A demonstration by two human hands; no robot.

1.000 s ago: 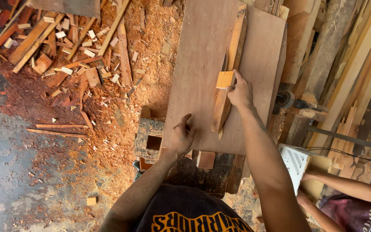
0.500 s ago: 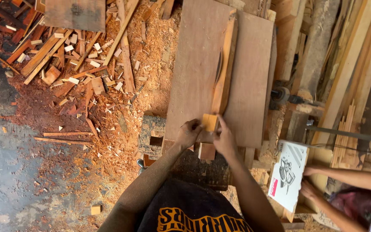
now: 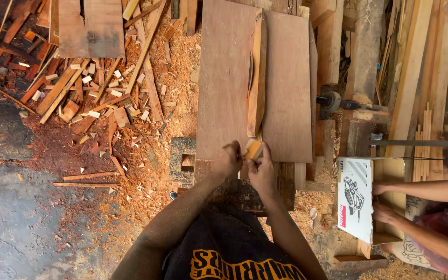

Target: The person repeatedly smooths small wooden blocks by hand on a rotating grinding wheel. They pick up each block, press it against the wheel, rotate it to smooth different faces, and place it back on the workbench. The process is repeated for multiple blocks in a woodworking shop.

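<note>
A: Bright, even daylight; the sawdust (image 3: 146, 98) and boards glow warm, with no harsh glare.

B: Shadows?

A: Soft and short, darkest under the table (image 3: 286, 78) edge and on the grey floor (image 3: 22, 228) at left.

B: Sharpness?

A: Crisp centrally; straight planks bow slightly toward the edges.

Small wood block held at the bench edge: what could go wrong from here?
The small wood block is pinched between left hand and right hand at the wide board's near edge; it might slip and drop. The narrow strip lies loose close by and could get knocked.
</note>
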